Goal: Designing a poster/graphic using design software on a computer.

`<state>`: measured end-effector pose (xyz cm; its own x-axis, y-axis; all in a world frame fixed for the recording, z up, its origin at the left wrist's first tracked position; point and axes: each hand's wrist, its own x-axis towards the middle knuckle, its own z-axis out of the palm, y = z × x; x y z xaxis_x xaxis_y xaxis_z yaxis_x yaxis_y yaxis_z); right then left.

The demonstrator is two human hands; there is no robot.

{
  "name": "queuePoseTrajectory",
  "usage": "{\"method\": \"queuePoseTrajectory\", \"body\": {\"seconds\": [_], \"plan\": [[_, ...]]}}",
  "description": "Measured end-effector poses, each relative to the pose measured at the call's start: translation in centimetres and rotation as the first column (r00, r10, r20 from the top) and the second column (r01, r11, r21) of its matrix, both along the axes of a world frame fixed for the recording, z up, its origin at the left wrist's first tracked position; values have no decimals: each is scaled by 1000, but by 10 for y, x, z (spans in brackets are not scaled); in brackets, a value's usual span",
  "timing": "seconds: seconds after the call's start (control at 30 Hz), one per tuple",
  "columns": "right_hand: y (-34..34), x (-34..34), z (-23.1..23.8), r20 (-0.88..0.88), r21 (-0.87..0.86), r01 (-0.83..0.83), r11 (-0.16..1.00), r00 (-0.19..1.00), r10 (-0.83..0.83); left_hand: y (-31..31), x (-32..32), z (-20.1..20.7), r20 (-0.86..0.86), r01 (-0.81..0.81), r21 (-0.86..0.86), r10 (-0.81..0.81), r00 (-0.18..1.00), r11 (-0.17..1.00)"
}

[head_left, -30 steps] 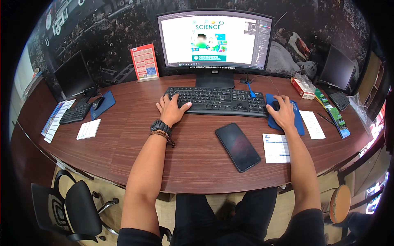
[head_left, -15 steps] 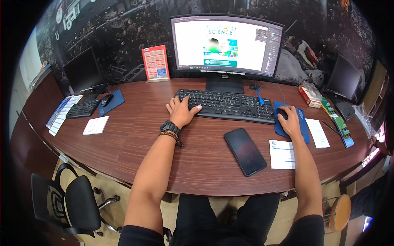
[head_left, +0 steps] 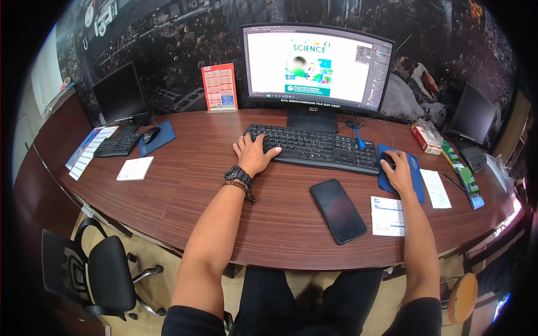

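Evidently the keyboard (head_left: 314, 148) is set squarely below the monitor (head_left: 336, 61), presumably so that keys and screen line up for the person seated before them. The left hand (head_left: 255, 155) rests at its left end, fingers apart, likely placed for keys on that side; whether any key is pressed cannot be told. The right hand (head_left: 399, 172) has its fingers closed around the mouse (head_left: 388, 161), which sits on a blue pad (head_left: 416, 178) just beyond the keyboard's right end; I judge the pad is there to give it an even surface. How firm that grip is, I cannot determine, since the hand covers much of the mouse.

Further out, a phone (head_left: 338, 211) lies face up on the desk (head_left: 196, 162), near enough to reach, its display dark. The right forearm overlaps a printed sheet (head_left: 386, 215), hiding its right edge. The screen's side panels are too small to make out. Dark fisheye corners obscure the room's far right.
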<state>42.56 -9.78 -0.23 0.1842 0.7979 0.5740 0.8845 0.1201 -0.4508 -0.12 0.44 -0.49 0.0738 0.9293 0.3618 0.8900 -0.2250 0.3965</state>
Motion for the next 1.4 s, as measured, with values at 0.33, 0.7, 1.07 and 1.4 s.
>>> {"method": "queuePoseTrajectory", "body": {"seconds": [0.33, 0.7, 1.07, 1.4], "plan": [[0, -1, 1, -5, -19, 16, 1000, 1000, -16, 1, -1, -3, 4, -2, 17, 2, 1000, 1000], [0, 0, 0, -1, -1, 9, 1000, 1000, -9, -2, -1, 3, 13, 23, -41, -22, 1000, 999], [0, 3, -1, 1, 45, 23, 999, 1000, -23, -1, -1, 2, 8, 10, -22, -10, 1000, 1000], [0, 4, -2, -4, 49, 25, 998, 1000, -25, -1, -1, 3, -9, 6, -28, -6, 1000, 1000]]}}
